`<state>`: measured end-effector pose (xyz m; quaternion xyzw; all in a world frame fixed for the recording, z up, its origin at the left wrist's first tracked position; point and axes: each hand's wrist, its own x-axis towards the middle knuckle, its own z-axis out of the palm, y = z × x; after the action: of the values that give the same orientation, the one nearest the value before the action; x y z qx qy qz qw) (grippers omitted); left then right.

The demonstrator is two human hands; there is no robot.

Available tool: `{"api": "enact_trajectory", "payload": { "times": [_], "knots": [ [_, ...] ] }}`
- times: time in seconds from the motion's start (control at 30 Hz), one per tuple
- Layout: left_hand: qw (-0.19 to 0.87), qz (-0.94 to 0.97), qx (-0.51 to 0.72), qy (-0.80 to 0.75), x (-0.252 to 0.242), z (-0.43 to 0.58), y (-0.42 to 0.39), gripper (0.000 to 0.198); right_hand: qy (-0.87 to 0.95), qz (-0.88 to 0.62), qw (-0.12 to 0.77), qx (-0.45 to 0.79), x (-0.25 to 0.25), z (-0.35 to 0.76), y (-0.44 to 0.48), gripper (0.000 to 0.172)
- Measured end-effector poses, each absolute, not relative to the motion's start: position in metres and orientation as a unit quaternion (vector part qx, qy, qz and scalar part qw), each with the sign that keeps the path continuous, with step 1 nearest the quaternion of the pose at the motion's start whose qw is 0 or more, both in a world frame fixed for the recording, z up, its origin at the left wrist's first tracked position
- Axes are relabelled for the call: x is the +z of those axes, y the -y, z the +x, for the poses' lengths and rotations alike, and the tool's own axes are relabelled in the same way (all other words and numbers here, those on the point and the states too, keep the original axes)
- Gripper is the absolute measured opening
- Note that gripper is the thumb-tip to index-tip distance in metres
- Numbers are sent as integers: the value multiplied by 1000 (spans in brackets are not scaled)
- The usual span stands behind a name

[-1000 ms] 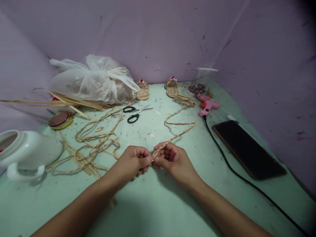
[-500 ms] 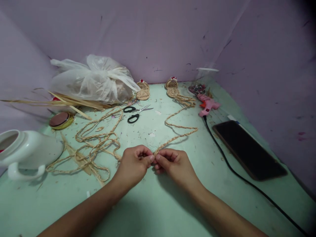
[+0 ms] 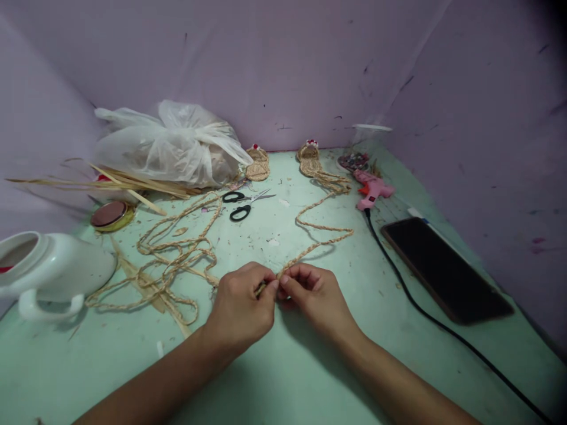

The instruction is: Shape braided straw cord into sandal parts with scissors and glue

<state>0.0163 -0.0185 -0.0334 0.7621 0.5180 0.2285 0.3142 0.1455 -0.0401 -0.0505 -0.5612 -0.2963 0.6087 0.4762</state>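
Braided straw cord [image 3: 310, 249] is pinched between a worker's two hands at the near middle of a green table [image 3: 287, 378], its length zigzagging off toward two o'clock, then doubling back to a loose bundle at one o'clock. The left hand [image 3: 241, 304] is curled narrow, thumb against forefinger, a bit of braid showing inside the fist; the right hand [image 3: 319, 298] grips the cord between thumb and bent forefinger, the two sets of fingertips all but meeting. The step in hand looks like close fingertip work on the braid, though whether the strands are being plaited, joined or tightened cannot be told behind the fingers. The next move seems to call for a firm pinch on one side while the other shifts its grip, with no slack at the meeting point. A second tangle of braid [image 3: 181, 258] spreads at ten o'clock; whether it joins the held piece is hidden. Scissors [image 3: 251, 202] lie at eleven, two small woven slippers [image 3: 257, 166] near twelve, and a pink glue gun [image 3: 374, 190] between one and two.
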Motion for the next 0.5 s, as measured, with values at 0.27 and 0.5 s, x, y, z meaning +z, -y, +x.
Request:
{"api": "enact_trajectory", "payload": {
  "times": [0.27, 0.5],
  "knots": [
    [416, 669, 224, -574, -36, 21, 16, 11, 265, -538, 490, 633, -51, 140, 42, 16],
    [591, 507, 256, -573, -31, 24, 9, 3, 239, -462, 515, 682, -51, 139, 42, 19]
  ]
}}
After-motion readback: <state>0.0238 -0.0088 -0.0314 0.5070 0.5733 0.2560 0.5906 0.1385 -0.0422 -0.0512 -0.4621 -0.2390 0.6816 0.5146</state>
